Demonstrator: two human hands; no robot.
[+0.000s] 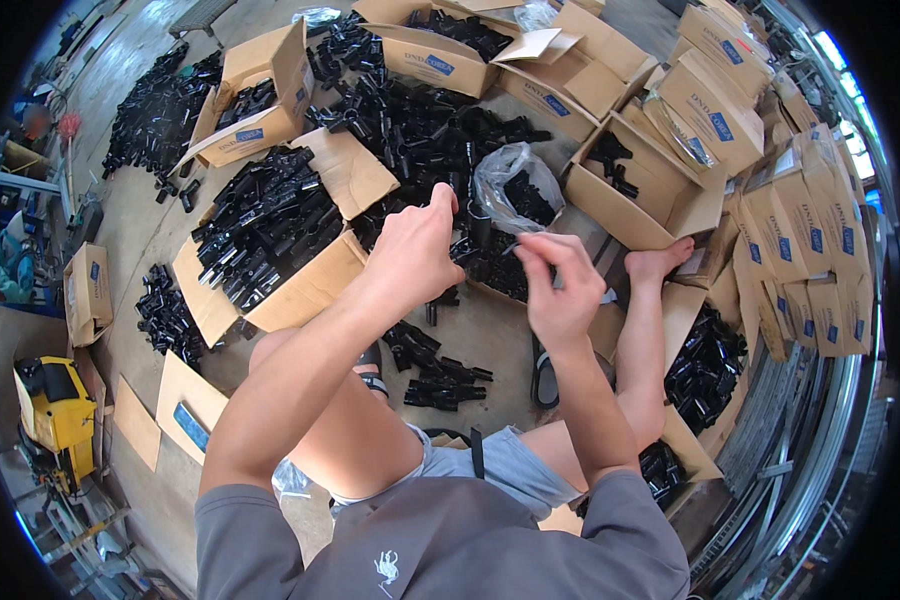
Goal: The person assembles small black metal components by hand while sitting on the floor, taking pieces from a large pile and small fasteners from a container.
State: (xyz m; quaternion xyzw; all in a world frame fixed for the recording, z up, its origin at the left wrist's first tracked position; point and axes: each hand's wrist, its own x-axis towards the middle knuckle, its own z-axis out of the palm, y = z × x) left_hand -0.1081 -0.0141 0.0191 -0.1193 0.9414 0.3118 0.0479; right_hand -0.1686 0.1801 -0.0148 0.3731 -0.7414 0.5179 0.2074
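My left hand [411,246] is raised over the pile, its fingers curled; a dark piece seems to lie in its grip, but I cannot tell it from the black parts behind. To its right, my right hand [564,288] pinches a small thin greyish piece [510,249] between thumb and forefinger. A clear plastic bag [492,182] of small black pieces [526,197] stands just beyond the hands, above more small black pieces [495,262]. Behind is a heap of black tubular parts [410,120]. Several more black parts [445,385] lie on the floor between my feet.
An open carton [315,262] of stacked black parts stands at left, another carton [650,205] with few parts at right. Stacked cartons [800,230] and metal lengths [790,420] line the right side. A yellow machine [58,415] is far left. My bare foot [658,260] rests by the right carton.
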